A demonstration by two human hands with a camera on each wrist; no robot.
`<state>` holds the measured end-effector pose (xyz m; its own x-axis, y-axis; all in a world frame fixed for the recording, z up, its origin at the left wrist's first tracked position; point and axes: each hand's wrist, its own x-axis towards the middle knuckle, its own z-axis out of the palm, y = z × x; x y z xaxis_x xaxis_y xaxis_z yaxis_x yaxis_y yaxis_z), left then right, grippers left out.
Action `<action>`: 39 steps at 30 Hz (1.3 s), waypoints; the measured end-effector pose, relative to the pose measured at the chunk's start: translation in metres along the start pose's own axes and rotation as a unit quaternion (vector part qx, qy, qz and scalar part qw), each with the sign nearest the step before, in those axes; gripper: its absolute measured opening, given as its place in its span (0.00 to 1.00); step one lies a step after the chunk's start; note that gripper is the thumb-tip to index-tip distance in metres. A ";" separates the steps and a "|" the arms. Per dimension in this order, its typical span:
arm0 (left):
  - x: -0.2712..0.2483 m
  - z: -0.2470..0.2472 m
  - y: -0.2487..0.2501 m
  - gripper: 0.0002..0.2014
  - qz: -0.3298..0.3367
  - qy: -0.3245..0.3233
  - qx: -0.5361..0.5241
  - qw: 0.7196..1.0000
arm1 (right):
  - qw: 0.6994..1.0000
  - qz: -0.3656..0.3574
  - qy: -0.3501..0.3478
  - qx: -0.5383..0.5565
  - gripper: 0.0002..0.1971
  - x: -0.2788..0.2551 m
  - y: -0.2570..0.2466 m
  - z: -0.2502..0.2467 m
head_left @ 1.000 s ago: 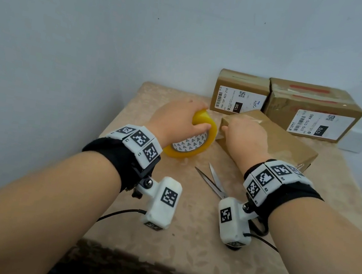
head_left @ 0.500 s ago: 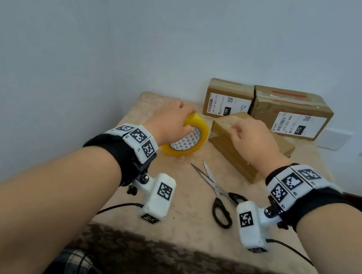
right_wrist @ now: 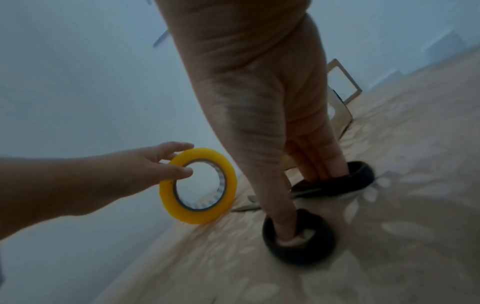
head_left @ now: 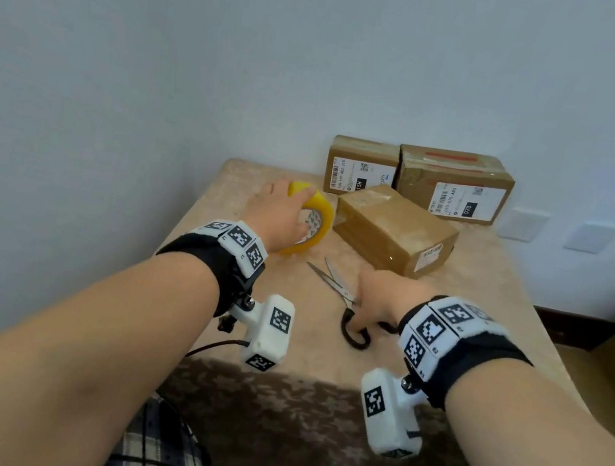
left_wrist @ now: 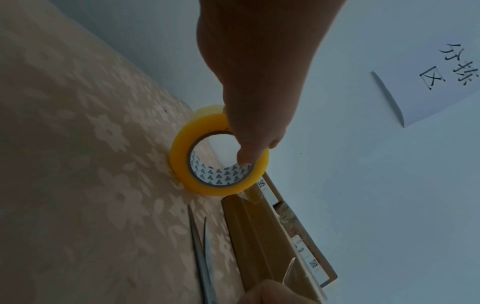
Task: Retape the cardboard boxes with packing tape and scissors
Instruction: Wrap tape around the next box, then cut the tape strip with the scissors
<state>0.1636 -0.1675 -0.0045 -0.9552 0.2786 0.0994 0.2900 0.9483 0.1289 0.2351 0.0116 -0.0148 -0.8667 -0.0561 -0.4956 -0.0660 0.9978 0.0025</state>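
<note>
A yellow packing tape roll (head_left: 320, 215) (left_wrist: 179, 158) (right_wrist: 166, 197) stands on edge on the table, left of a brown cardboard box (head_left: 394, 230) (left_wrist: 259, 236). My left hand (head_left: 281, 213) (right_wrist: 116, 176) grips the roll, thumb in its core. A short stretch of clear tape (left_wrist: 252, 193) runs from the roll to the box's near end. Black-handled scissors (head_left: 330, 280) (left_wrist: 200, 246) lie slightly parted in front of the box. My right hand (head_left: 379, 299) (right_wrist: 259, 102) has its thumb in one handle loop (right_wrist: 298, 253) and its fingers in the other.
Two more labelled cardboard boxes (head_left: 361, 167) (head_left: 453, 182) stand side by side against the back wall. The beige patterned table (head_left: 488, 292) ends at a wall on the left and drops off on the right and at the near edge.
My right hand left the top of the box and came back toward me onto the scissors' handles. The left hand kept hold of the tape roll beside the box.
</note>
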 end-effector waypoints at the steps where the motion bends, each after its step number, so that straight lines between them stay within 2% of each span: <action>1: -0.001 -0.001 -0.002 0.32 0.005 0.007 0.000 1.000 | 1.000 0.003 0.010 0.000 0.27 -0.001 -0.002 0.001; 2: -0.001 -0.002 -0.005 0.31 0.009 0.013 0.000 1.000 | 1.000 0.002 0.020 -0.003 0.25 -0.001 -0.003 0.002; 6: -0.001 -0.005 -0.011 0.29 0.006 0.021 -0.001 1.000 | 0.997 -0.002 0.075 0.006 0.06 -0.004 0.000 0.002; 9: 0.002 -0.009 -0.015 0.26 -0.006 0.017 -0.023 1.000 | 0.990 0.008 0.086 0.115 0.13 -0.003 0.021 -0.004; 11: 0.006 -0.013 -0.014 0.22 -0.011 0.016 -0.041 0.999 | 0.965 0.016 0.063 0.256 0.11 -0.005 0.037 -0.012; 13: 0.012 -0.017 -0.010 0.19 -0.008 0.022 -0.062 0.998 | 0.935 0.029 0.029 0.352 0.08 -0.010 0.047 -0.021; 16: 0.023 -0.022 -0.001 0.16 -0.002 0.032 -0.062 0.998 | 0.917 0.033 0.023 0.397 0.14 -0.016 0.052 -0.030; 20: 0.035 -0.026 0.006 0.18 0.017 0.003 -0.008 1.000 | 0.877 0.020 -0.016 0.479 0.15 -0.020 0.048 -0.037; 23: 0.041 -0.027 0.006 0.21 0.020 -0.029 0.002 0.999 | 0.879 0.017 -0.047 0.473 0.19 -0.015 0.050 -0.035; 25: 0.041 -0.026 0.004 0.21 0.022 -0.036 -0.008 0.999 | 0.883 0.024 -0.068 0.464 0.26 -0.012 0.053 -0.032; 27: 0.040 -0.025 0.002 0.21 0.027 -0.034 -0.016 0.999 | 0.866 0.014 -0.079 0.493 0.30 -0.009 0.057 -0.028; 29: 0.038 -0.024 0.000 0.22 0.034 -0.022 -0.029 0.999 | 0.842 -0.026 -0.076 0.534 0.28 -0.008 0.057 -0.025; 31: 0.035 -0.022 0.000 0.22 0.043 -0.012 -0.045 0.998 | 0.825 -0.083 -0.036 0.559 0.27 -0.009 0.053 -0.028; 33: 0.031 -0.022 0.000 0.22 0.047 -0.011 -0.054 0.997 | 0.845 -0.106 0.069 0.519 0.24 -0.006 0.044 -0.036; 36: 0.027 -0.024 0.002 0.22 0.046 -0.026 -0.051 0.997 | 0.889 -0.035 0.318 0.328 0.22 0.014 0.037 -0.048; 37: 0.026 -0.025 0.002 0.23 0.047 -0.030 -0.050 0.997 | 0.896 -0.009 0.357 0.265 0.24 0.021 0.036 -0.051; 39: 0.024 -0.024 0.001 0.22 0.049 -0.034 -0.050 0.997 | 0.918 0.030 0.356 0.174 0.32 0.034 0.038 -0.053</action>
<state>0.1423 -0.1640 0.0221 -0.9230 0.3816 0.0496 0.3827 0.8971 0.2206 0.1770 0.0458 0.0142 -0.9751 0.1145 0.1900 0.0470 0.9437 -0.3274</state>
